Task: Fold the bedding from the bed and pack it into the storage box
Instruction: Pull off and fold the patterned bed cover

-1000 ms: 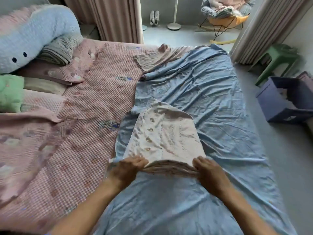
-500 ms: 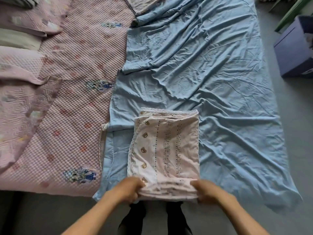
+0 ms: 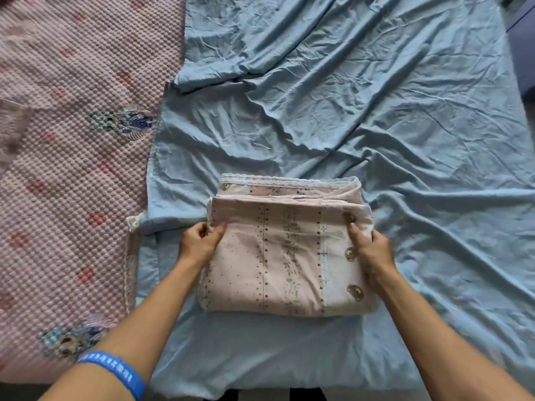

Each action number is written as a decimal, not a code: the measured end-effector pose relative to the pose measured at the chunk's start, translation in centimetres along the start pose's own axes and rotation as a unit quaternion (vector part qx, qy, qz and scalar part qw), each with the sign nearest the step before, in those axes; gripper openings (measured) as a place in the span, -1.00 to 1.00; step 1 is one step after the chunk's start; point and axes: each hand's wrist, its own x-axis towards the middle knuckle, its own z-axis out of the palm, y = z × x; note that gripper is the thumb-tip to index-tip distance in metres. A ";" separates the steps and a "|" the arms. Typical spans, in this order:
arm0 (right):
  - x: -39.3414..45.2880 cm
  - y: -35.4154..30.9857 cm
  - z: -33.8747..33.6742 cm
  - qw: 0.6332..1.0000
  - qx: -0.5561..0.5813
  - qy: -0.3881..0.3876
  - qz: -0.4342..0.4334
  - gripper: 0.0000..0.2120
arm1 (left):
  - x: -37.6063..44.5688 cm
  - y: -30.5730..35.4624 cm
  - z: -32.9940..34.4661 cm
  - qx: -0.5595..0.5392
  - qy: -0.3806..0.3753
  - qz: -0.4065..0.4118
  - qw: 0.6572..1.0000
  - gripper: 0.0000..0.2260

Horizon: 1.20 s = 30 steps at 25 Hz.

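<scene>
at nine o'clock lies the pink quilted cover (image 3: 72, 169), flat on the bed, not yet folded by the look of it. our left hand (image 3: 199, 241) pinches the left edge of the folded pink bedding (image 3: 286, 256), thumb on top and fingers tucked under the upper layer — we judge this keeps the layers squared so the fold does not slide apart. a blue wristband (image 3: 115, 371) sits on that forearm at seven o'clock.

the bedding itself rests in the middle, just below centre, a compact stack with a lace-trimmed layer showing along its twelve o'clock edge. it lies on the spread blue sheet (image 3: 376, 111), which serves as a flat folding surface.

our right hand (image 3: 367, 250) grips the right edge the same way, thumb pressed on top near a printed bear. both hands are closed on the cloth at matching height, probably to set down the fold evenly or lift the stack.

at two o'clock, a sliver of the storage box (image 3: 525, 33) shows at the frame edge, well apart from the bedding.
</scene>
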 end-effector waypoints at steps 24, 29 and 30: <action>5.7 0.2 8.7 0.799 -0.486 0.070 -0.345 -0.35 | 5.0 -0.8 9.2 0.488 0.081 0.342 0.799 -0.35; 8.5 1.3 10.3 0.787 -0.481 0.113 -0.371 -0.36 | 7.9 -1.9 10.8 0.486 0.126 0.379 0.777 -0.34; 8.8 1.3 10.6 0.784 -0.483 0.116 -0.371 -0.36 | 8.4 -1.9 11.1 0.488 0.128 0.376 0.777 -0.34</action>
